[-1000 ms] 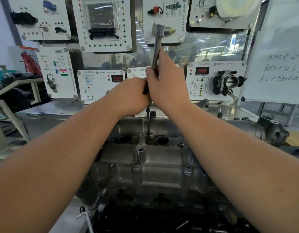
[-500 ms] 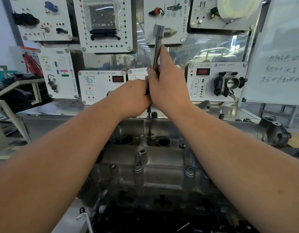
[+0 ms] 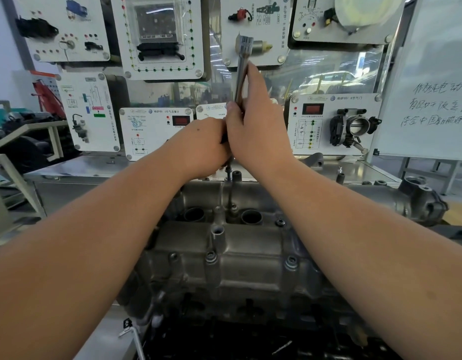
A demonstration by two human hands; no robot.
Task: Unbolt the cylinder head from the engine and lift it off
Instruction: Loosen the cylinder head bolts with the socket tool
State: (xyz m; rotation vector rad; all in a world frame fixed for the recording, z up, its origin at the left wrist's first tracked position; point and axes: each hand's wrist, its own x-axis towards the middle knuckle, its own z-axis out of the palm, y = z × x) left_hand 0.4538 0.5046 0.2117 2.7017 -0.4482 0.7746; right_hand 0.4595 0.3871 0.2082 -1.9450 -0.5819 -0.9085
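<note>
The grey cast cylinder head (image 3: 224,258) lies across the middle of the view, with several bolts along its top and two round wells. A long metal ratchet wrench (image 3: 242,66) stands nearly upright above it, its extension shaft (image 3: 229,188) reaching down into the head between the wells. My right hand (image 3: 256,128) holds the wrench handle, index finger stretched up along it. My left hand (image 3: 201,146) grips the lower part of the handle, pressed against the right hand. The socket end is hidden inside the head.
White training panels (image 3: 157,35) with electrical parts hang on the wall behind, one carrying a throttle body (image 3: 354,128). A whiteboard (image 3: 432,94) stands at the right. A steel bench top (image 3: 76,170) runs behind the engine. A small hex key (image 3: 132,333) lies at the lower left.
Both hands and the wrench stay in nearly the same place; the view has shifted slightly, and the wrench handle has barely moved.
</note>
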